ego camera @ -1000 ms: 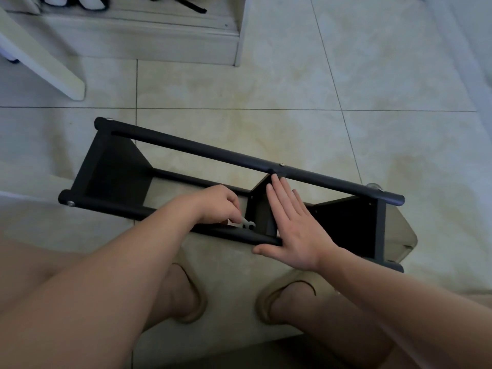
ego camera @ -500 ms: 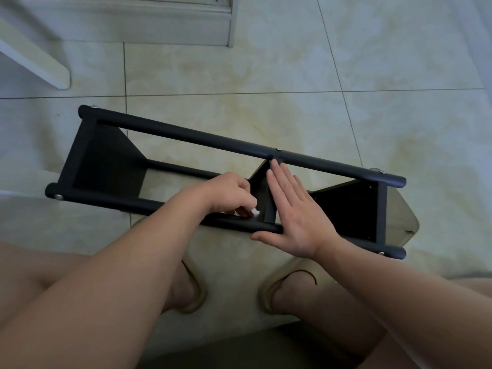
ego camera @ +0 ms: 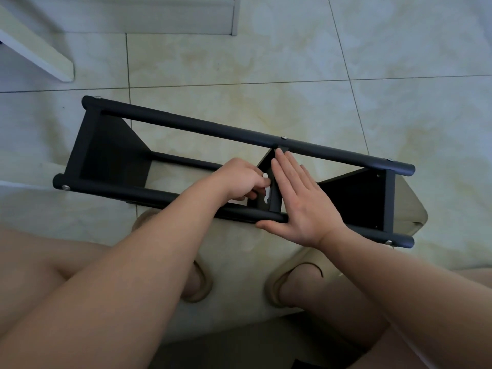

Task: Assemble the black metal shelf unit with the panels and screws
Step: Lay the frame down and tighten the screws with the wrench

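The black shelf unit [ego camera: 234, 166] lies on its side across the tiled floor [ego camera: 292, 75], running from ten o'clock to four o'clock, in front of the person's knees. It looks stiff and fairly light; its round rails are likely the safest hold. The right hand [ego camera: 300, 201] lies flat, fingers spread, pressing the middle panel [ego camera: 275, 201]. At its nine o'clock the left hand [ego camera: 239, 179] pinches a small pale wrench [ego camera: 267, 191] against that panel.

Black shelf unit [ego camera: 213, 131], mottled cream floor [ego camera: 292, 62]
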The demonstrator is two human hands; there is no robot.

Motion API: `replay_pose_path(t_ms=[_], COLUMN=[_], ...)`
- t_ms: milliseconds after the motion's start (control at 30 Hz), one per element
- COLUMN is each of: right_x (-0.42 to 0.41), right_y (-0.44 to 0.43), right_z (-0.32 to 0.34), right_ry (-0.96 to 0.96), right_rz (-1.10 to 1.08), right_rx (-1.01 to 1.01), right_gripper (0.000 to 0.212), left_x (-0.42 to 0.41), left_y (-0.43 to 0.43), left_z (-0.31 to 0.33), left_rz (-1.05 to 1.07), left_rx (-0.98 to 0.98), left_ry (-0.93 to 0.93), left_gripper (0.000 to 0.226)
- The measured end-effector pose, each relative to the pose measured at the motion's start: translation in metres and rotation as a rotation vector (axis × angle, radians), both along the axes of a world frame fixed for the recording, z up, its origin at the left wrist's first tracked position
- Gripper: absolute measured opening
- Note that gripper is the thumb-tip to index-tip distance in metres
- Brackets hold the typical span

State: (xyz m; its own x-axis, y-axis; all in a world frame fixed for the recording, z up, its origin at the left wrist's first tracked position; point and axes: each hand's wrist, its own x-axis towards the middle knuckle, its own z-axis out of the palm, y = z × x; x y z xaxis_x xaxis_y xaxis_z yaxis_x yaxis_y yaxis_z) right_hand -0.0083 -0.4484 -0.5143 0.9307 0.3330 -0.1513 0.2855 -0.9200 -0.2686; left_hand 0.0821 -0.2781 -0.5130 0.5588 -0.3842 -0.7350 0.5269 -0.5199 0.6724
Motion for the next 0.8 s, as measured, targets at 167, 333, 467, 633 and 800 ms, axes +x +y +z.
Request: replay_pose_path(t_ms=[167,333,467,633,800], right_x=[0.0001,0.0005,0.0005,0.0007,0.0009], right_y=[0.0004,-0.0003,0.0003,0.0005,-0.0001], right_z=[0.0000,-0.0001,0.0002,-0.0006,-0.0019], right_ry=[-0.007,-0.005,-0.019,-0.028,-0.039], right_rz=[0.008,0.015,0.015,0.015,0.012], right_rx=[-0.006,-0.026,-0.030,-0.012,-0.004], right_gripper=[0.112,0.112,0.111,0.111,0.111], left_x=[-0.0004,-0.0010,0.0000,-0.0010,-0.0010], left_y=[0.0025,0.0018,0.0029,0.0004,0.0002], left_z=[0.0008,0.0015,0.0021,0.0022,0.0015], left_rz=[0.023,0.044,0.057,0.025,0.014], left_rx=[-0.018,-0.001,-0.023,-0.021,-0.019], left_ry=[-0.008,-0.026,0.006,0.002,-0.014], left_gripper=[0.012,0.023,0.012,0.008,0.010])
